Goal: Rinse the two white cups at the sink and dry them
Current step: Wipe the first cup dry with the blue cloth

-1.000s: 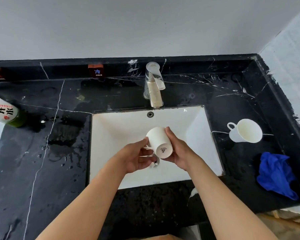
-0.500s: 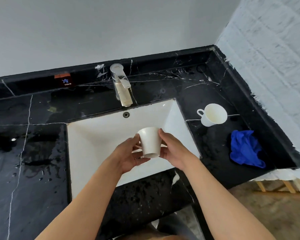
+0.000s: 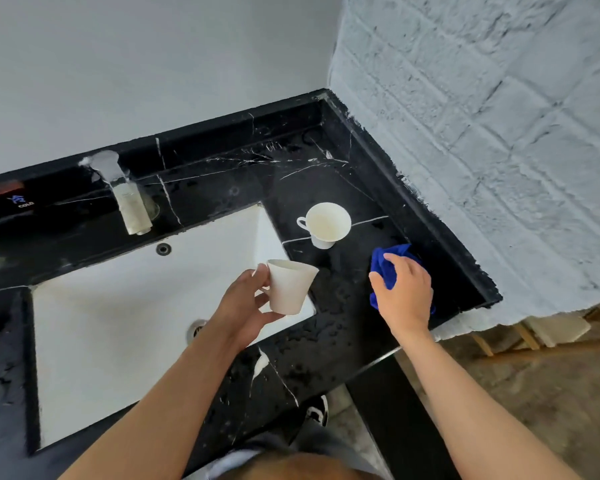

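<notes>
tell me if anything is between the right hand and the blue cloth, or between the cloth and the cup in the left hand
Nothing visible. The right hand lies on the blue cloth. Only bare wet countertop separates it from the cup that the left hand holds.

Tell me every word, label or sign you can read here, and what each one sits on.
"COLD": white letters on the small sticker stuck to the black backsplash left of the faucet.
Blue symbol above that word: too blurred to read.
No other text can be read; the cups show no legible print.
</notes>
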